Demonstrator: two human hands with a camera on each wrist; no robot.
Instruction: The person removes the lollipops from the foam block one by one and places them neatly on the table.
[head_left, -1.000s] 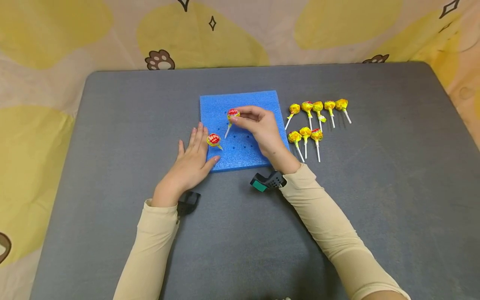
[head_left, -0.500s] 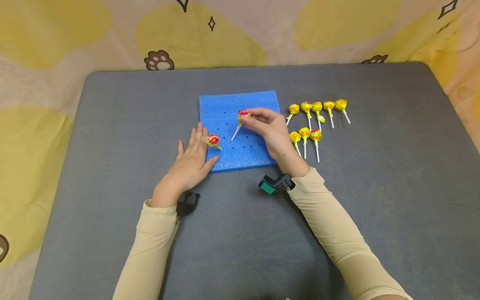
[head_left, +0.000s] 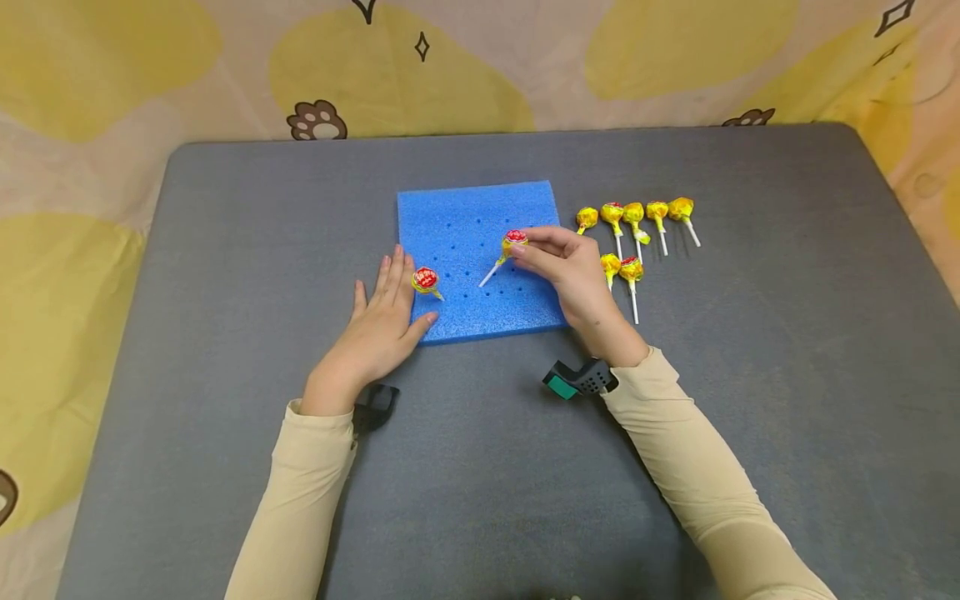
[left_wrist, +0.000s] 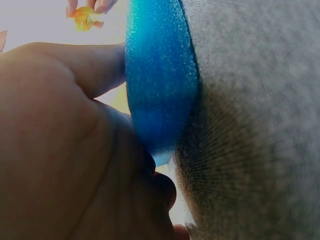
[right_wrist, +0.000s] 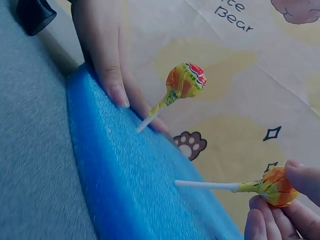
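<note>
A blue foam block (head_left: 480, 204) with rows of small holes lies mid-table. My left hand (head_left: 375, 329) rests along its left side with fingers straight, thumb on the front corner; the left wrist view shows the foam edge (left_wrist: 162, 75) against that hand. One yellow-and-red wrapped lollipop (head_left: 426, 279) stands tilted in the foam beside the left fingers, its white stick sunk in. Above the block, my right hand (head_left: 581, 279) pinches the head of another lollipop (head_left: 514, 239) between thumb and fingers. Its stick (right_wrist: 207, 185) points down-left toward the foam; whether the tip touches is unclear.
Several wrapped lollipops (head_left: 633, 212) lie in two rows on the grey table (head_left: 787, 333), right of the block; the right hand partly hides the front row. A patterned yellow-and-cream cloth (head_left: 480, 67) hangs behind the table's back edge.
My right hand has moved right and slightly toward me over the foam, carrying the lollipop, whose stick now slants more. The left hand and the standing lollipop have stayed put.
</note>
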